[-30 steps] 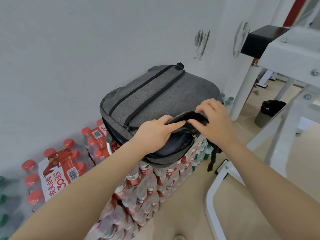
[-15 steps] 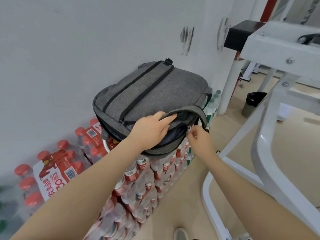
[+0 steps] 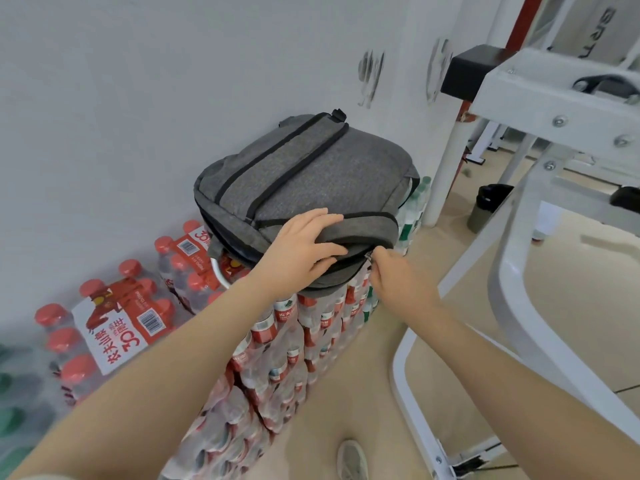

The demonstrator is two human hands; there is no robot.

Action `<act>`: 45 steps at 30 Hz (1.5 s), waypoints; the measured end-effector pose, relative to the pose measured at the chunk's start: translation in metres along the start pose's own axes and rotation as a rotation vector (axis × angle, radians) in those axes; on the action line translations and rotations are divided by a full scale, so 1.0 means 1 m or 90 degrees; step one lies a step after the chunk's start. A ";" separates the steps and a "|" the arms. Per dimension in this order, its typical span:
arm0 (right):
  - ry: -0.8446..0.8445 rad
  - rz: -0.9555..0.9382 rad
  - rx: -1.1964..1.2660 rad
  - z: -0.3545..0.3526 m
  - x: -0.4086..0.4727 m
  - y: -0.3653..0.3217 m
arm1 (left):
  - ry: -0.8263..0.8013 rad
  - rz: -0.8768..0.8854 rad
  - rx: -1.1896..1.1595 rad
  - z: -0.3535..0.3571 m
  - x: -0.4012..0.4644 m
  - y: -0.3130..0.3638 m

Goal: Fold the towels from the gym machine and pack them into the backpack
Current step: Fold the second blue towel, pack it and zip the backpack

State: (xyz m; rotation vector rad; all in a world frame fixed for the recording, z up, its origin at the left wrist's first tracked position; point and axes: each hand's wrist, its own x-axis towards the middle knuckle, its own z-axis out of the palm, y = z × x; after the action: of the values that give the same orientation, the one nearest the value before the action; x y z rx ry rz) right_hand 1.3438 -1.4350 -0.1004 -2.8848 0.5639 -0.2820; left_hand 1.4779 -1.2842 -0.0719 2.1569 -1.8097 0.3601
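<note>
Atop the stacked water-bottle packs point(image 3: 277, 341) by the wall, the grey fabric backpack point(image 3: 311, 181) has just been closed over, left hand point(image 3: 301, 251) pressing its flap, right hand point(image 3: 398, 275) pinching the zipper pull point(image 3: 370, 255), so packing looks nearly finished

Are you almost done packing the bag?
Nearly. No towels show outside the backpack, so they seem packed. The left hand presses the flap down while the right hand pinches the zipper pull. Left: zipping the opening shut.
</note>
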 end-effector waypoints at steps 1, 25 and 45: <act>0.009 -0.014 -0.017 0.001 -0.005 -0.007 | 0.055 -0.012 -0.005 0.002 -0.011 0.001; 0.308 -0.299 -0.183 0.000 0.021 -0.091 | -0.061 -0.585 -0.483 -0.014 -0.062 0.009; -0.069 -0.463 -0.156 -0.047 0.069 -0.106 | 0.102 -0.795 -0.083 -0.040 -0.069 -0.097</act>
State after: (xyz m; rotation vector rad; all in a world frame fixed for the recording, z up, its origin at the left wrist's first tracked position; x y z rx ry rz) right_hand 1.4338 -1.3725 -0.0212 -3.1999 -0.5281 -0.1550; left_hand 1.5615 -1.1908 -0.0681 2.5498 -0.1759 0.0820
